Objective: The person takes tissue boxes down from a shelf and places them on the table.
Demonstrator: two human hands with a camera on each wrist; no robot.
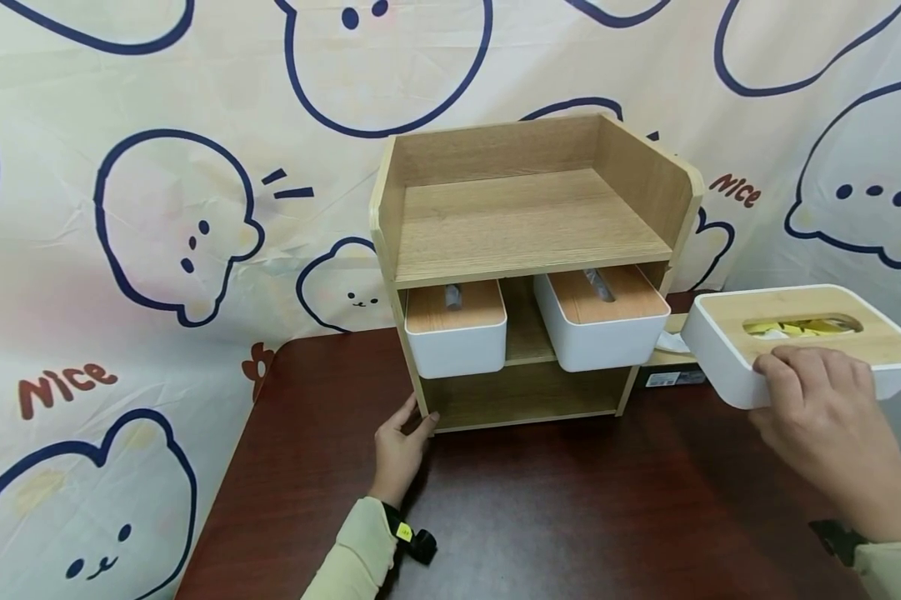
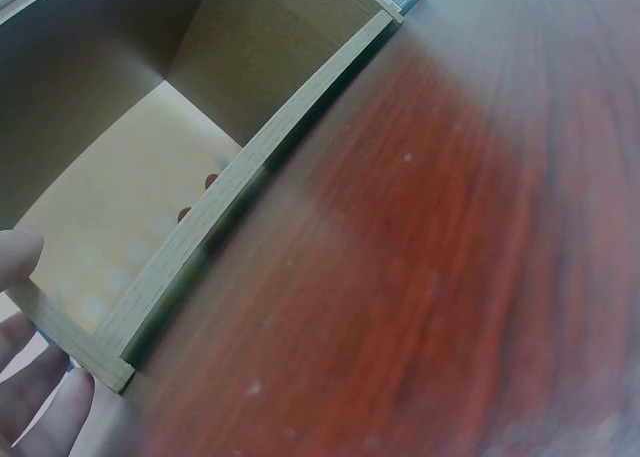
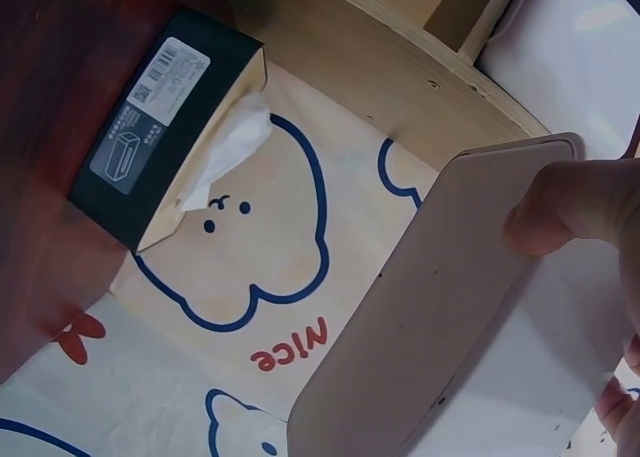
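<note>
Spanning the far side, one pale cloth (image 1: 30,250) printed with navy bear outlines and "Nice" lettering. Left on the dark brown table (image 1: 540,517): one left hand (image 1: 401,450) in a pale green sleeve (image 1: 356,550), pinching the near lower corner of a shelf's side panel, thumb inside, fingers outside and slightly spread. Centre: the wooden shelf (image 1: 525,217), upright, three tiers. Middle tier, left: one white box (image 1: 458,354), wood-tone lid, translucent item in its slot. Middle tier, right: one larger-looking white container (image 1: 608,343), similar lid and slot; both jut past the near edge. Right of the shelf, on the table: one dark-sided carton (image 3: 170,117) with a label, white tissue (image 3: 230,157) at its top. Far right, raised above the table and tilted: one white dispenser (image 1: 803,306), slotted wood-tone lid, yellow packaging visible within; right hand (image 1: 833,425) pinching its near side, fingers close together on top, thumb against the white wall.
</note>
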